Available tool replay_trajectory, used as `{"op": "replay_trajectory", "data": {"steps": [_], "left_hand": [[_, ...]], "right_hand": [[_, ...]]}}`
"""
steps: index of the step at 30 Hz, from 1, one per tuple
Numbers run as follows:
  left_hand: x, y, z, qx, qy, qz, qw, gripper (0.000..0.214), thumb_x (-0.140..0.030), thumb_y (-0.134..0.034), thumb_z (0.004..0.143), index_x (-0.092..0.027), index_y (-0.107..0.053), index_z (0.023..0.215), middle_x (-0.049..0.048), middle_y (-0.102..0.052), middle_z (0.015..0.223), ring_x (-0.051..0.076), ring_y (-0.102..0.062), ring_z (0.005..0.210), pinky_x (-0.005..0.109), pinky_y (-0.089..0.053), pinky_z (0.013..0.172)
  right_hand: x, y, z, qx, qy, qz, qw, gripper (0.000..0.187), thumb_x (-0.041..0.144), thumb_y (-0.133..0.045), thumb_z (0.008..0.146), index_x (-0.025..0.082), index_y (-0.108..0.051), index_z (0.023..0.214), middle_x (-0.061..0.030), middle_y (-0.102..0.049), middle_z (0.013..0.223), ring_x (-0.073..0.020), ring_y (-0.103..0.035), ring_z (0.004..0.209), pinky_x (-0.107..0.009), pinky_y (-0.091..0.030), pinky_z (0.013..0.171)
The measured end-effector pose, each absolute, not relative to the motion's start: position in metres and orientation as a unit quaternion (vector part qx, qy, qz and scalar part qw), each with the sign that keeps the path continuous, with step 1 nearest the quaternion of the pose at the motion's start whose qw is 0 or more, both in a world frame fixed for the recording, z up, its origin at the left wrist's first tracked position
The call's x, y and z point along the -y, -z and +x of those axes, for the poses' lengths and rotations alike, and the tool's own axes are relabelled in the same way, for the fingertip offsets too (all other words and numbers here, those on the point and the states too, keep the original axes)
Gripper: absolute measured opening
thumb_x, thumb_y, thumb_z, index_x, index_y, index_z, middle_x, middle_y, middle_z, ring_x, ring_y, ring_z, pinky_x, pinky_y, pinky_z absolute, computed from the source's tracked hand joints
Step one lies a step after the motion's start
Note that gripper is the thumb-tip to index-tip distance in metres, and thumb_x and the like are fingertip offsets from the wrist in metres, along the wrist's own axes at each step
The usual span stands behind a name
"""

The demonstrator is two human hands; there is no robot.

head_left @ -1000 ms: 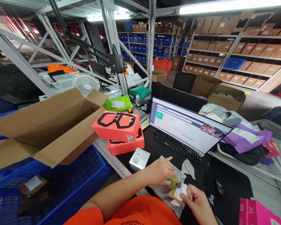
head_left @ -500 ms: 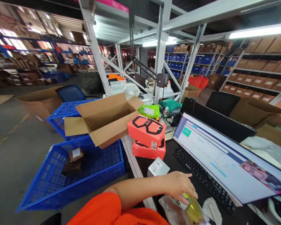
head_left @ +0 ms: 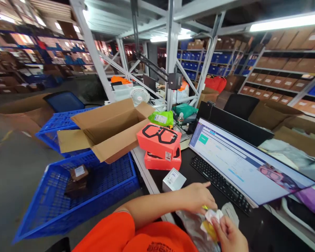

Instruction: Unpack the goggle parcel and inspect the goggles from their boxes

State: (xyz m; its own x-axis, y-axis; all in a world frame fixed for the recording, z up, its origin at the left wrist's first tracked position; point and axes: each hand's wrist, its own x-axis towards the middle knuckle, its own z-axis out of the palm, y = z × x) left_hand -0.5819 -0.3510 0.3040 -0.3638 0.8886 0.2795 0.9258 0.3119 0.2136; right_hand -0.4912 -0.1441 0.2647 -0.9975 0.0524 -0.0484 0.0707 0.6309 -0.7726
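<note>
My left hand (head_left: 198, 197) is closed at the desk's front edge, its lower fingers curled on a yellow package (head_left: 211, 229) while one finger points outward. Facing it, my right hand (head_left: 231, 234) pinches a crumpled white wrapper (head_left: 215, 216) that lies against the yellow package. Both hands partly hide these two things, and I cannot tell how they join. Under them lies a greyish plastic bag (head_left: 194, 224). A silver-grey box (head_left: 174, 180) with a label stands just beyond my left wrist. Behind that box, a red box (head_left: 159, 140) with a black goggle-like picture rests on a second red box (head_left: 162, 162).
A keyboard (head_left: 220, 183) and a lit monitor (head_left: 246, 161) stand to the right. An open carton (head_left: 112, 129) is at the left desk edge, above a blue crate (head_left: 94, 206) holding small brown boxes (head_left: 78, 173). A green bag (head_left: 161, 118) lies behind the red boxes.
My right hand has come into view from the lower right and now grips the white wrapper beside my left hand. The view has turned slightly to the right.
</note>
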Motion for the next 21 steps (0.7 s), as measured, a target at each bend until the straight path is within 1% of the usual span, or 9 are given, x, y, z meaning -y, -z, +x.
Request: {"op": "replay_trajectory", "data": {"steps": [5,8,10,13,15,16,17,19,21], "left_hand": [[0.358,-0.301,-0.594,0.801,0.263,-0.537,0.015,0.031,-0.026,-0.073,0.083,-0.021,-0.07,0.113,0.0053,-0.076,0.113,0.02,-0.07,0.105,0.049,-0.025,0.126],[0.35,-0.3,-0.588,0.794,0.243,-0.557,0.022,0.027,-0.02,-0.071,0.081,-0.018,-0.07,0.108,0.0052,-0.076,0.101,0.02,-0.071,0.094,0.052,-0.024,0.126],[0.342,-0.299,-0.584,0.789,0.215,-0.575,0.034,0.022,-0.016,-0.068,0.082,-0.018,-0.07,0.103,0.0045,-0.075,0.096,0.02,-0.07,0.089,0.053,-0.025,0.125],[0.331,-0.298,-0.583,0.774,0.19,-0.601,0.058,0.015,-0.012,-0.062,0.086,-0.017,-0.07,0.097,0.0046,-0.074,0.093,0.018,-0.069,0.088,0.052,-0.026,0.125],[0.329,-0.299,-0.584,0.772,0.197,-0.6,0.066,0.018,-0.011,-0.061,0.087,-0.017,-0.07,0.101,0.0064,-0.074,0.1,0.02,-0.068,0.096,0.054,-0.028,0.124],[0.33,-0.3,-0.584,0.783,0.207,-0.583,0.069,0.024,-0.011,-0.062,0.087,-0.017,-0.068,0.108,0.0084,-0.073,0.109,0.022,-0.067,0.105,0.056,-0.03,0.123],[0.332,-0.302,-0.582,0.803,0.221,-0.549,0.075,0.034,-0.011,-0.063,0.085,-0.018,-0.065,0.118,0.0109,-0.07,0.12,0.025,-0.064,0.115,0.059,-0.032,0.121],[0.337,-0.304,-0.574,0.857,0.256,-0.437,0.092,0.057,-0.009,-0.067,0.081,-0.019,-0.054,0.136,0.0153,-0.061,0.136,0.03,-0.056,0.128,0.06,-0.039,0.115],[0.341,-0.306,-0.56,0.896,0.29,-0.323,0.093,0.064,-0.008,-0.067,0.079,-0.02,-0.049,0.139,0.0155,-0.06,0.134,0.031,-0.057,0.125,0.055,-0.048,0.107]], "right_hand": [[0.122,-0.273,-0.484,-0.839,0.536,-0.023,0.089,0.054,0.064,-0.064,0.078,0.024,-0.035,0.056,0.003,-0.043,0.054,-0.015,-0.042,0.056,-0.026,-0.038,0.054],[0.13,-0.286,-0.476,-0.826,0.558,0.012,0.082,0.053,0.061,-0.067,0.079,0.023,-0.036,0.058,0.0044,-0.041,0.055,-0.0124,-0.038,0.055,-0.025,-0.034,0.051],[0.14,-0.294,-0.474,-0.824,0.562,0.05,0.056,0.05,0.059,-0.071,0.08,0.021,-0.045,0.061,0.0041,-0.047,0.058,-0.0119,-0.042,0.054,-0.024,-0.035,0.049],[0.151,-0.296,-0.477,-0.818,0.562,0.124,0.011,0.035,0.05,-0.064,0.093,0.016,-0.064,0.089,-0.0008,-0.065,0.085,-0.0145,-0.06,0.071,-0.027,-0.052,0.063],[0.152,-0.293,-0.479,-0.812,0.563,0.152,0.006,0.031,0.043,-0.061,0.098,0.015,-0.064,0.111,-0.0046,-0.067,0.106,-0.0168,-0.065,0.087,-0.033,-0.057,0.076],[0.151,-0.29,-0.48,-0.809,0.565,0.16,0.003,0.031,0.042,-0.061,0.098,0.015,-0.064,0.114,-0.0053,-0.066,0.109,-0.0173,-0.066,0.09,-0.035,-0.058,0.078],[0.149,-0.288,-0.481,-0.808,0.566,0.165,-0.001,0.031,0.043,-0.062,0.097,0.015,-0.065,0.11,-0.005,-0.067,0.106,-0.0171,-0.065,0.088,-0.034,-0.057,0.076],[0.144,-0.283,-0.484,-0.793,0.587,0.16,-0.003,0.032,0.048,-0.067,0.091,0.016,-0.063,0.088,-0.0021,-0.066,0.088,-0.0155,-0.062,0.076,-0.028,-0.053,0.066],[0.14,-0.28,-0.486,-0.752,0.643,0.148,-0.008,0.036,0.05,-0.071,0.084,0.02,-0.054,0.073,0.001,-0.06,0.073,-0.0144,-0.055,0.066,-0.026,-0.046,0.059]]}}
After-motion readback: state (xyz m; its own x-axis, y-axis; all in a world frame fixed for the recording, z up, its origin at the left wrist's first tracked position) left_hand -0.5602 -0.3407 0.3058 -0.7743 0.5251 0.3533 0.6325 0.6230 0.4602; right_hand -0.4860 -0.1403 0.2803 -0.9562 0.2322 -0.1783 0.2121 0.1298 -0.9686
